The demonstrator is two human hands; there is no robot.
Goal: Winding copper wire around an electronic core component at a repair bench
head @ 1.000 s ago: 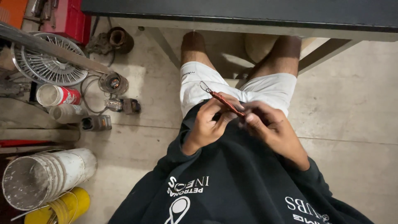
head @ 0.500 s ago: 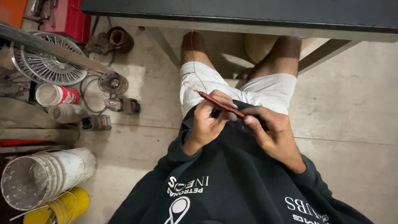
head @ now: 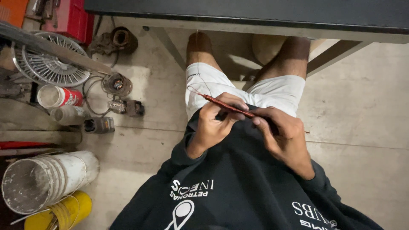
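Observation:
I sit looking down at my lap, in a black sweatshirt and white shorts. My left hand (head: 216, 122) and my right hand (head: 284, 137) together hold a thin red rod-like coil of wire (head: 225, 106), which lies nearly level across my fingers. A fine wire end (head: 192, 89) curls off its left tip over my left thigh. The fingers of both hands are pinched on the rod, the right hand at its right end, where the rod is hidden.
A dark workbench top (head: 255, 10) spans the top edge, its angled legs by my knees. On the floor at left lie a fan grille (head: 51, 64), a small motor (head: 117, 84), cans, white buckets (head: 42, 181), a yellow bucket (head: 59, 213) and a red box (head: 70, 19).
The red rod has tilted from pointing up-left to lying nearly level, and both hands have closed in around it.

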